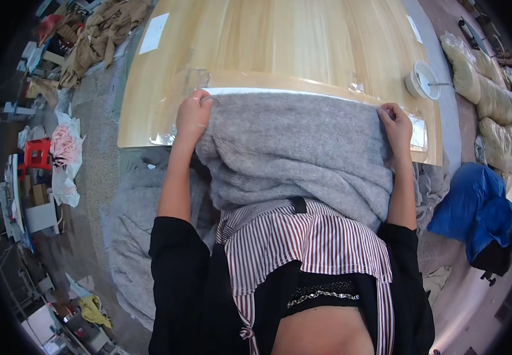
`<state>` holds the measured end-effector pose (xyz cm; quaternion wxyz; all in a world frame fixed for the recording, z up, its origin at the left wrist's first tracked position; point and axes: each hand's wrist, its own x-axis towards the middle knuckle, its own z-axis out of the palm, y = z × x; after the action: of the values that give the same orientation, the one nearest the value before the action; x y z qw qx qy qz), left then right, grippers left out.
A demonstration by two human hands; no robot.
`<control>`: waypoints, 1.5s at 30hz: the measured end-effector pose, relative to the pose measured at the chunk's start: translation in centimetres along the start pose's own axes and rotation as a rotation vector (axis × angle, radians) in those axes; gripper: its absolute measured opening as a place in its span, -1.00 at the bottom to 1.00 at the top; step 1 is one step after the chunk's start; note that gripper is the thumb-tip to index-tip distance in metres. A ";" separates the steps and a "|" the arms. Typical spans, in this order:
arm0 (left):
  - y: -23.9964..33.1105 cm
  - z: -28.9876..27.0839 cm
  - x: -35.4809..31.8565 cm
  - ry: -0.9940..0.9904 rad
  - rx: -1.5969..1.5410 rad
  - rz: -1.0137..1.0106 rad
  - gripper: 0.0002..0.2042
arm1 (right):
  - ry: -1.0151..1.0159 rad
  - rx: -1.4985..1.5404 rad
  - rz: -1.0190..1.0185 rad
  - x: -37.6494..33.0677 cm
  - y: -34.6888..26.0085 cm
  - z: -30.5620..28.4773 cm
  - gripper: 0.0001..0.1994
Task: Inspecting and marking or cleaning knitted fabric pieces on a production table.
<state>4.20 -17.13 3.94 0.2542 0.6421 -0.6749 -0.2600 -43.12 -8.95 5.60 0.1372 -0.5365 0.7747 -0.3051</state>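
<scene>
Striped apron [309, 242] and black sleeves [176, 254] lie closest to the head camera, on the near side of the wooden table [303, 35]. Grey fabric [297, 124] occupies the table's near edge: its far border lies on the tabletop, while the body drops in loose folds toward the apron.

Hand state: the two hands are well apart. Left hand [194, 117] pinches the fabric's far left corner, over the table's near portion. Right hand [396, 125] has thumb and fingers closed on the far right corner, short of the table's right edge. A white strip [256, 91] shows along the far border; whether it is fixed to the table cannot be determined.

Possible faults:
- Skewed border. Probable cause: unequal pull between the hands.
- Fabric sliding off the table. Probable cause: weight of the hanging folds, if both grips loosen.
- Snagging. Probable cause: lifted edges of the clear tape [164, 139] at the table's near left corner.
- Upset container. Probable cause: a wide sweep of the right arm toward the white tub [420, 81] at the table's right edge.
</scene>
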 end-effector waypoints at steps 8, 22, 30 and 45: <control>0.2 0.8 -0.5 0.148 0.017 0.105 -0.83 | 0.443 0.134 -0.040 1.4 2.0 -4.1 -0.70; 0.6 1.9 -1.7 0.334 0.002 0.043 -0.81 | 0.261 -0.477 -0.205 13.3 3.8 -8.3 -0.64; 2.9 2.0 -2.8 0.549 -0.208 0.029 -0.83 | 0.374 0.172 -0.093 12.3 6.9 -12.0 -0.67; 12.9 12.3 -8.6 -0.001 0.217 0.732 -0.53 | 0.033 1.164 0.093 -1.2 -9.0 3.3 -0.74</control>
<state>-13.27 -7.76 3.55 0.2603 0.3816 -0.8834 -0.0794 -34.20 -11.09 8.50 0.4106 -0.3336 0.5043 -0.6825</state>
